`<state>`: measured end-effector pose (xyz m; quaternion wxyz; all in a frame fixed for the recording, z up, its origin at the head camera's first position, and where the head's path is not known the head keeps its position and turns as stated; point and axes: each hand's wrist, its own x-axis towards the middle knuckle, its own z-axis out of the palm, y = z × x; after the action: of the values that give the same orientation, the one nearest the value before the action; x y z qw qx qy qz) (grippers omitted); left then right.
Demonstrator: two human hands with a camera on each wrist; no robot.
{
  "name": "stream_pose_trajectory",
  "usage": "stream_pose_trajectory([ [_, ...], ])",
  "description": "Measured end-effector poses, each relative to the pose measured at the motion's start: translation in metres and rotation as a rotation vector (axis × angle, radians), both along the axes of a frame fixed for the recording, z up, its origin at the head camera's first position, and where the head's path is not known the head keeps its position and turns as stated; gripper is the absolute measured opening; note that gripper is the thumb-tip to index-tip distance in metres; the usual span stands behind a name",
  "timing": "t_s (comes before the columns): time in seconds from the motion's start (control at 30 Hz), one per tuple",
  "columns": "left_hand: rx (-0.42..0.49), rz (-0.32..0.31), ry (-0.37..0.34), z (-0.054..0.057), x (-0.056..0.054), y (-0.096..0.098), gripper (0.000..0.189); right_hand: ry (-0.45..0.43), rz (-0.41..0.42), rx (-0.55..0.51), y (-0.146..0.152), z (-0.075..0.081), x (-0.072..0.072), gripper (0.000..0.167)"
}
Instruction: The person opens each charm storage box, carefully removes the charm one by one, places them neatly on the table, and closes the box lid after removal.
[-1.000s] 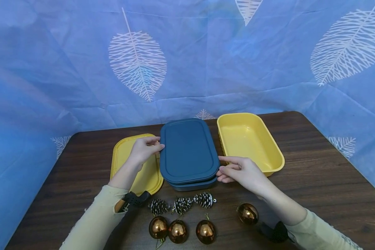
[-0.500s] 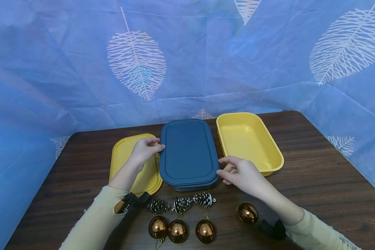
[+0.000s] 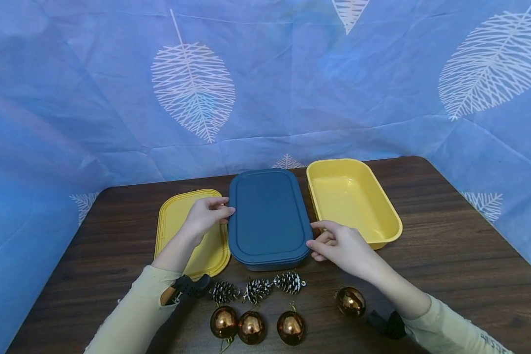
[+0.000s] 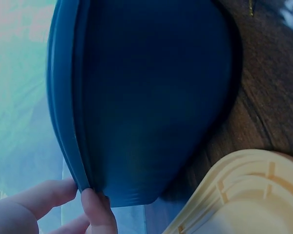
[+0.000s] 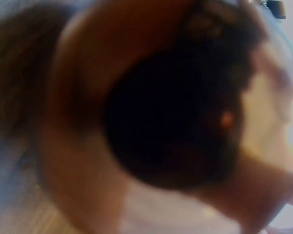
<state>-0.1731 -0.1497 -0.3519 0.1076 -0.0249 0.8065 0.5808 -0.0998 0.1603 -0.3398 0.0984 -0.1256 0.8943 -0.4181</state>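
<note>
A blue lid (image 3: 269,211) lies over a blue rectangular container (image 3: 270,267), their rims almost lined up at the front. My left hand (image 3: 205,215) is at the lid's left edge; in the left wrist view its thumb and finger (image 4: 98,209) pinch the rim, and the container's side wall (image 4: 151,107) shows below. At the front right corner my right hand (image 3: 342,248) grips the rim between thumb and forefinger, other fingers curled beneath. The right wrist view is filled by a blurred bronze ball ornament (image 5: 88,146), which hides the right hand's grip.
An open yellow container (image 3: 354,201) stands to the right, and a yellow lid (image 3: 210,253) lies left under my left hand. In front are several silvery-black pine cones (image 3: 258,291) and bronze balls (image 3: 291,328), one more ball (image 3: 350,302) beside my right forearm.
The blue lid's front right corner has come down, narrowing the gap above the container. My right thumb has moved onto the rim; the lid has shifted slightly right.
</note>
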Motion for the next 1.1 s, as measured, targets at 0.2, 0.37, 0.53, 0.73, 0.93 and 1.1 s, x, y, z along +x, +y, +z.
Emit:
stream_pose_trajectory([
  [0.2,-0.001,-0.006,-0.006,0.000,-0.001,0.000,0.049,-0.018,0.002,-0.015,0.001,0.000,-0.001,0.052],
  [0.37,0.013,-0.008,-0.031,0.000,-0.001,0.000,0.049,-0.015,0.027,-0.032,0.001,0.001,-0.001,0.057],
  [0.53,0.043,-0.021,-0.066,-0.001,-0.002,0.000,0.049,-0.027,0.037,-0.033,0.001,0.001,-0.002,0.056],
  [0.73,0.093,-0.020,-0.111,-0.002,-0.003,0.000,0.048,-0.008,0.036,0.000,-0.001,0.002,-0.004,0.054],
  [0.93,0.131,-0.007,-0.123,-0.001,-0.004,0.000,0.047,0.026,0.061,0.027,-0.004,0.006,-0.007,0.059],
  [1.1,0.140,0.014,-0.122,-0.002,-0.006,0.000,0.047,0.022,0.091,0.070,-0.005,0.008,-0.011,0.066],
])
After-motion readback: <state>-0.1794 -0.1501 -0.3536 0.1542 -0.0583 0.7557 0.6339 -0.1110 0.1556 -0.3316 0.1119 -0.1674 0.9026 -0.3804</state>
